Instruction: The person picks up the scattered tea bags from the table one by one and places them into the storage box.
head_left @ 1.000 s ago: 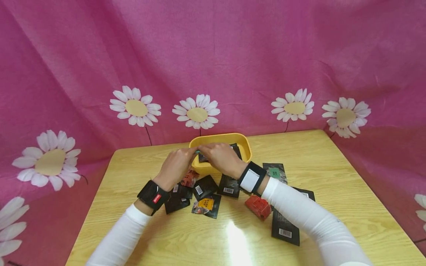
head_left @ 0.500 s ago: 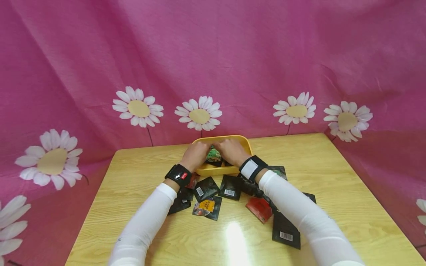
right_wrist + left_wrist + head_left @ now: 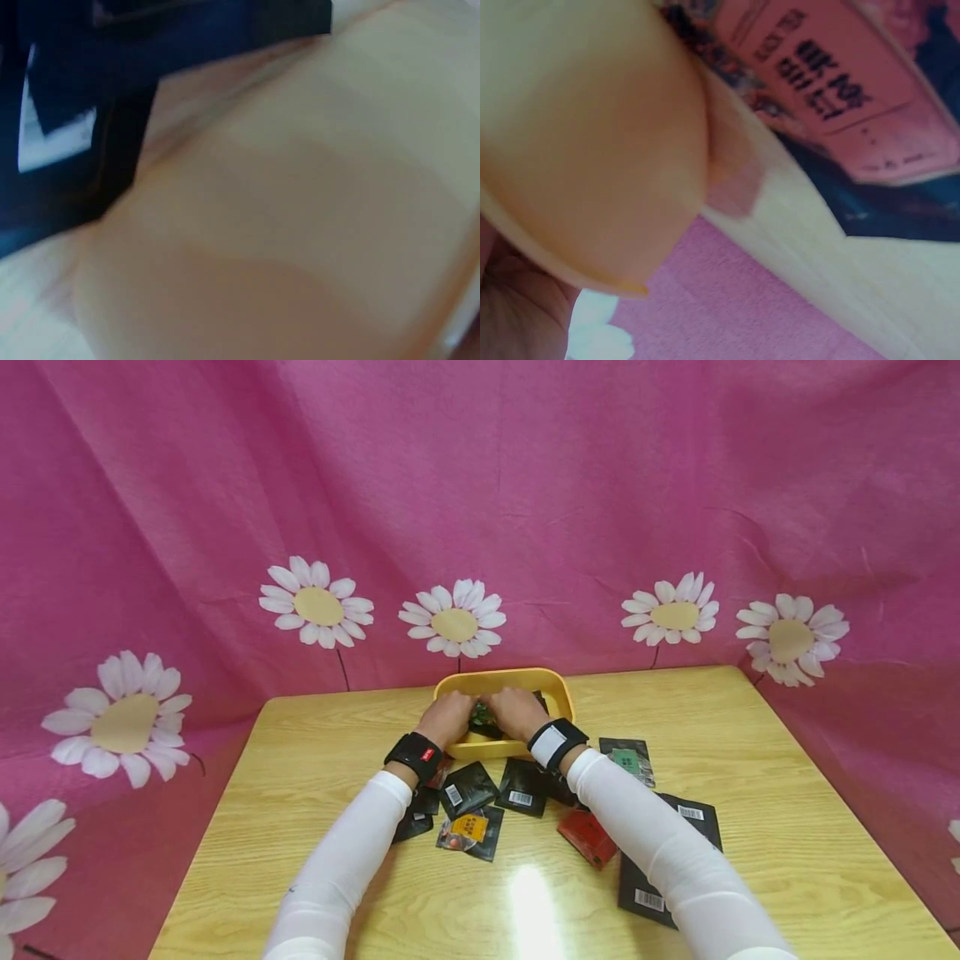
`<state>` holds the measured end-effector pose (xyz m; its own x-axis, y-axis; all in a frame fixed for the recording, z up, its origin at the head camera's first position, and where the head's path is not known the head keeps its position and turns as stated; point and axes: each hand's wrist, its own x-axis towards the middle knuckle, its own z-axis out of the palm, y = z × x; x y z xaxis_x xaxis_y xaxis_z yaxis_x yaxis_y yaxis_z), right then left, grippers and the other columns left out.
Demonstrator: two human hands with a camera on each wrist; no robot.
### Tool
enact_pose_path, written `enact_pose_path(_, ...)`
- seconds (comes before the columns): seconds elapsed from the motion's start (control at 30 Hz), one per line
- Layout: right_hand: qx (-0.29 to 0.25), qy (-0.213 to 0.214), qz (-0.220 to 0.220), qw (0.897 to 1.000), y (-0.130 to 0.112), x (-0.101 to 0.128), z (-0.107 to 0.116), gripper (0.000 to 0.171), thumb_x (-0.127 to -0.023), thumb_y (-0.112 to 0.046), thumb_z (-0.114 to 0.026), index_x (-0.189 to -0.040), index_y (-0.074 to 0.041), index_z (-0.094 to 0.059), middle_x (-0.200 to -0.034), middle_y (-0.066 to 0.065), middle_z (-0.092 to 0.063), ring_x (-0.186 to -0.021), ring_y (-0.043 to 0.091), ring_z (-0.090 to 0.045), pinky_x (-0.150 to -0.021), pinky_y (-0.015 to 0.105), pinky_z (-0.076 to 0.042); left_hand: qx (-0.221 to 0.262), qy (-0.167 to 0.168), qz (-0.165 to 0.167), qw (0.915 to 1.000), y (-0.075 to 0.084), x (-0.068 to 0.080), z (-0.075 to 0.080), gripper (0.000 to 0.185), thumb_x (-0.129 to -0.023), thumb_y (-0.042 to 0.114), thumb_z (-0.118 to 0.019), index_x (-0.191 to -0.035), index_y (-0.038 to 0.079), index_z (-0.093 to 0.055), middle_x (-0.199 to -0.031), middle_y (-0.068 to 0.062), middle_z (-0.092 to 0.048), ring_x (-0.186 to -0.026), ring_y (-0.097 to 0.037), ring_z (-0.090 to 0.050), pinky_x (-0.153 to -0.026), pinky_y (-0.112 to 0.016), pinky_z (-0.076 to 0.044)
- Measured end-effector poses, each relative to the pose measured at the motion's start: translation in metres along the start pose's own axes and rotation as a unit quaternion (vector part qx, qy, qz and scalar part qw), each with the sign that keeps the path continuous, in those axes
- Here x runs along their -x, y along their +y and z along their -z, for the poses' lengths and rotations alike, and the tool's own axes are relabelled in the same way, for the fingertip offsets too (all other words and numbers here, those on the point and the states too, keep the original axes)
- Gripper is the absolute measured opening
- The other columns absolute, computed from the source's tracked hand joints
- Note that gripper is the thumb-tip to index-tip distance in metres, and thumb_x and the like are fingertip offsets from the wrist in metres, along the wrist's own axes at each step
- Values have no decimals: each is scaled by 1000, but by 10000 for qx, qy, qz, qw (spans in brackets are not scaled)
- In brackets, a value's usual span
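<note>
Both hands reach into the yellow bin (image 3: 510,748) at the back of the table. A green and black tea packet (image 3: 482,718) shows between them, inside the rim. My left hand (image 3: 445,718) is at its left side and my right hand (image 3: 516,712) at its right, knuckles up, pinching it from both sides; the fingertips are mostly hidden. Dark packets lie in the bin beyond the right hand. In the left wrist view, part of the left hand (image 3: 521,311) shows past the bin's rim, and a red-labelled black tea packet (image 3: 817,82) lies outside the bin.
In front of the bin lie several black packets (image 3: 467,789) and an orange-labelled packet (image 3: 468,828). To the right are a red packet (image 3: 588,837), a green-labelled packet (image 3: 628,762) and larger black packets (image 3: 703,828). A pink flowered curtain (image 3: 480,510) hangs behind the table.
Both hands have come down from over the near rim into the bin, the green packet between them. The left hand moved right and the view shifted slightly.
</note>
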<state>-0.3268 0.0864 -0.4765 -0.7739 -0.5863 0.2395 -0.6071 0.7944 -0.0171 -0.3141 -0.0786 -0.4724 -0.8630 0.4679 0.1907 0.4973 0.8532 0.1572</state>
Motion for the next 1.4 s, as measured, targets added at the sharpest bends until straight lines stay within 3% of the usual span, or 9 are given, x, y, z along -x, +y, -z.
enact_pose_path(0.17, 7, -405, -61, 9992, -1, 2, -5, 24, -91, -12, -65, -115, -14, -66, -95, 11, -73, -85, 31, -70, -70, 47, -57, -111, -403, 168, 9990, -1, 2, -6, 13, -89, 2, -63, -97, 8, -70, -93, -10, -72, -86, -25, -69, -72, -42, -55)
enact_pose_path(0.37, -136, -576, -82, 9982, 0, 7, -4, 40, -88, -19, -73, -127, -16, -62, -102, 11, -73, -88, 32, -70, -74, 48, -56, 164, -627, 264, 9975, -1, 7, -4, 31, -88, 11, -71, -118, 8, -66, -118, -10, -69, -106, -27, -66, -87, -44, -54)
enact_pose_path(0.47, -187, -467, -31, 9987, 1, 11, 3, 46, -87, -20, -74, -130, -14, -60, -112, 12, -71, -93, 34, -69, -81, 49, -55, 210, -670, 301, 9971, -2, 13, 5, 51, -88, 17, -73, -136, 11, -57, -141, -11, -56, -124, -29, -58, -98, -46, -51)
enact_pose_path(0.63, -318, -487, -71, 9983, 0, 20, 25, 65, -87, -27, -74, -145, -12, -48, -144, 19, -52, -129, 35, -54, -108, 54, -42, 31, -644, 250, 9976, -3, 31, 32, 75, -88, 32, -73, -152, 13, -38, -161, -14, -30, -148, -35, -30, -117, -51, -31)
enact_pose_path(0.83, -296, -452, 139, 9984, -17, 33, 47, 82, -85, -45, -73, -154, -20, -35, -159, 17, -31, -144, 37, -36, -115, 57, -30, -34, -452, 183, 9988, -2, 69, 60, 89, -85, 46, -72, -156, 17, -28, -165, -11, -17, -152, -35, -16, -119, -58, -21)
enact_pose_path(1.0, -360, -381, 423, 9977, -44, 47, 58, 96, -81, -56, -73, -157, -25, -24, -165, 13, -16, -149, 38, -24, -118, 58, -24, 66, -172, 34, 9998, 2, 109, 69, 91, -83, 45, -75, -156, 17, -29, -164, -12, -21, -151, -38, -20, -117, -62, -22)
enact_pose_path(1.2, -311, -426, 887, 9947, -73, 76, 63, 100, -80, -62, -71, -158, -25, -22, -167, 10, -9, -152, 36, -17, -122, 54, -18, 0, -103, -129, 9999, 7, 160, 65, 90, -82, 46, -76, -154, 14, -34, -161, -14, -30, -148, -40, -26, -114, -63, -27)
enact_pose_path(1.4, -166, -583, 1270, 9901, -93, 110, 48, 94, -82, -59, -70, -156, -18, -29, -163, 13, -22, -147, 36, -31, -118, 51, -30, 255, -612, -119, 9977, 18, 204, 45, 84, -84, 46, -74, -152, 11, -38, -157, -14, -37, -146, -38, -33, -116, -57, -29)
